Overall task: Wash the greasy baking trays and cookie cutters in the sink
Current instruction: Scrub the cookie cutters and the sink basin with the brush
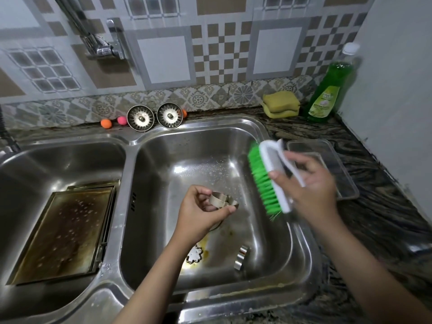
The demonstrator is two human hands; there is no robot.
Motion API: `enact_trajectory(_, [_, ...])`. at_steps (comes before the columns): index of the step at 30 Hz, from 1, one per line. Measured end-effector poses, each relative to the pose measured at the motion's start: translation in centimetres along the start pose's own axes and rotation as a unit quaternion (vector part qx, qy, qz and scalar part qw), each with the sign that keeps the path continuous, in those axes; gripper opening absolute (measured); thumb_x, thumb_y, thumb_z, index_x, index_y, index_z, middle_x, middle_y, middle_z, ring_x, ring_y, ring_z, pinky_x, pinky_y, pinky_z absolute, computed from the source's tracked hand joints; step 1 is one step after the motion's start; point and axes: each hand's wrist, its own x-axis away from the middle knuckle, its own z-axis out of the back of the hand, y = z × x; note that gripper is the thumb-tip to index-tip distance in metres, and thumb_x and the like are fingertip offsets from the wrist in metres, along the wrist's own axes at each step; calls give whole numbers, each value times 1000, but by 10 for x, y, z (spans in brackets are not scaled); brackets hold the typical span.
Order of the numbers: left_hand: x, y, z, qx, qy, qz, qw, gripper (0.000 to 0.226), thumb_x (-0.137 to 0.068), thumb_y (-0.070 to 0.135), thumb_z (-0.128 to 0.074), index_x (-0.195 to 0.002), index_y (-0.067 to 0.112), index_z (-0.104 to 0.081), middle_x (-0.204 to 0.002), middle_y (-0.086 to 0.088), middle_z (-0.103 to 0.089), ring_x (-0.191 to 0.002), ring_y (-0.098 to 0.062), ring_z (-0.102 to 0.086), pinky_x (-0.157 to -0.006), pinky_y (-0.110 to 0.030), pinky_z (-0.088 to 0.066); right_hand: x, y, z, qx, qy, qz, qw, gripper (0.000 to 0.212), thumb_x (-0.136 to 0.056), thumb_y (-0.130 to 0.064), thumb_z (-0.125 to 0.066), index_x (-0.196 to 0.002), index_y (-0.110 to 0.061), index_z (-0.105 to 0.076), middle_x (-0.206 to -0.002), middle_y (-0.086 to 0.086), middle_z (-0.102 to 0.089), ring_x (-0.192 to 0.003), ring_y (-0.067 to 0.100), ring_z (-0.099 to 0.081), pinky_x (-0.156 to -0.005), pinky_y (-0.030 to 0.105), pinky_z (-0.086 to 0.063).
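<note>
Over the right sink basin (275, 230), my left hand (201, 213) pinches a small metal cookie cutter (222, 200) between thumb and fingers. My right hand (311, 183) grips the white handle of a scrub brush (268, 174) with green bristles, held above the basin's right side, a short way from the cutter. On the basin floor lie a flower-shaped cutter (194, 254) in a yellowish greasy patch and another metal cutter (242, 257) on its edge. Greasy brown baking trays (63, 232) lie stacked in the left basin (70, 160).
A clear plastic tray (346, 181) sits on the dark counter right of the sink. Yellow sponges (280, 104) and a green dish soap bottle (327, 90) stand at the back right. Two sink strainers (140, 118) and small coloured balls (106, 123) line the back ledge. The tap (102, 47) is on the wall.
</note>
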Motion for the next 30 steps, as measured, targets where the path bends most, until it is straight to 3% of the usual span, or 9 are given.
enact_trajectory(2, [3, 1, -3, 24, -17, 5, 1000, 51, -60, -15, -80, -90, 8, -45, -63, 11, -66, -51, 4, -55, -54, -11, -47, 15, 6, -20, -73, -72, -62, 993, 43, -61, -20, -78, -102, -24, -65, -92, 4, -75, -80, 19, -73, -62, 28, -58])
enact_trajectory(6, [5, 0, 2, 90, -8, -3, 996, 59, -56, 18, -84, -108, 4, -60, -101, -19, -69, -89, -20, -66, -84, -32, -55, 26, 26, -40, -141, -83, -147, 975, 53, -61, -20, -78, -111, -18, -62, -88, 11, -75, -75, 23, -73, -57, 29, -54])
enact_trajectory(7, [7, 0, 3, 111, -10, 5, 994, 59, -59, 20, -83, -113, 6, -61, -106, -19, -69, -95, -23, -65, -86, -35, -54, 27, 31, -42, -144, -78, -160, 973, 55, -62, -20, -78, -114, -16, -61, -91, 13, -74, -77, 25, -73, -59, 31, -55])
enact_trajectory(11, [17, -1, -7, 171, -27, 53, 984, 46, -76, 15, -75, -120, 16, -60, -106, -5, -70, -92, -18, -65, -76, -30, -53, 27, 42, -48, -154, -55, -188, 968, 49, -72, -8, -77, -117, -12, -59, -94, 17, -73, -80, 28, -72, -62, 34, -57])
enact_trajectory(15, [24, -9, -14, 184, -39, 88, 978, 49, -79, 32, -68, -127, 31, -57, -115, -6, -63, -84, -20, -54, -88, -45, -43, 26, 50, -51, -143, -39, -193, 970, 48, -69, -11, -80, -113, -15, -61, -91, 16, -74, -80, 29, -72, -69, 41, -58])
enact_trajectory(17, [24, -11, -12, 191, -39, 115, 974, 51, -79, 30, -72, -127, 33, -56, -120, -12, -61, -96, -23, -61, -95, -45, -47, 28, 56, -53, -137, -36, -201, 969, 46, -68, -16, -81, -110, -19, -62, -95, 17, -73, -81, 30, -73, -68, 41, -58])
enact_trajectory(23, [19, -15, -8, 317, 22, 196, 928, 52, -80, 25, -62, -130, 17, -53, -119, -15, -62, -108, -30, -58, -84, -42, -55, 27, 46, -59, -191, -61, -209, 957, 52, -63, -18, -79, -111, -11, -62, -93, 16, -73, -78, 27, -72, -59, 32, -57])
enact_trajectory(27, [18, -10, -9, 385, -4, 199, 901, 27, -90, 18, -52, -111, 8, -66, -95, -12, -67, -89, -24, -64, -73, -39, -60, 28, 55, -73, -97, -102, -156, 978, 42, -66, -7, -83, -103, -15, -66, -92, 14, -73, -80, 26, -72, -70, 38, -58])
enact_trajectory(30, [20, -15, -5, 376, -7, 213, 902, 29, -92, 16, -50, -117, 10, -64, -98, -10, -68, -91, -20, -62, -75, -34, -60, 17, 68, -73, 17, -97, -119, 988, 38, -65, -18, -87, -97, -24, -67, -96, 7, -71, -85, 23, -69, -72, 30, -56])
